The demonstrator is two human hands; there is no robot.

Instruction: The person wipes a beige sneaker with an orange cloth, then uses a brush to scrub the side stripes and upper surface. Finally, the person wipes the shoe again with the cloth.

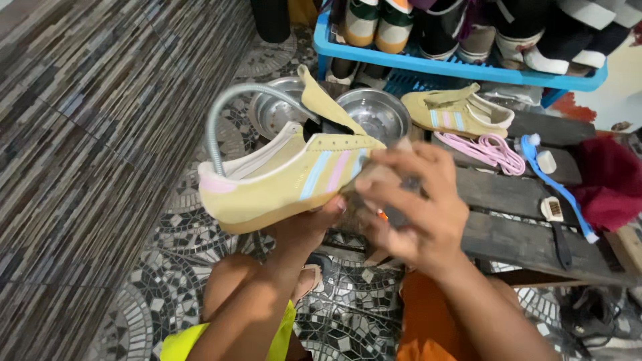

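I hold a yellow suede sneaker [274,187] with blue and pink side stripes, without laces, tongue flipped up, on its side above my knees. My left hand [304,227] grips it from below at the sole. My right hand [408,200], blurred by motion, is wrapped over the toe end. Whether it also holds a small tool or cloth is hidden by the fingers; a small orange spot shows beneath it.
The matching sneaker [458,110] lies on a dark wooden bench [528,241] beside pink laces [485,150], a blue brush [555,187], a small black-handled brush [555,217] and a red cloth [612,180]. Two steel bowls [378,113], a flexible metal hose [224,117] and a blue shoe rack [461,67] stand behind.
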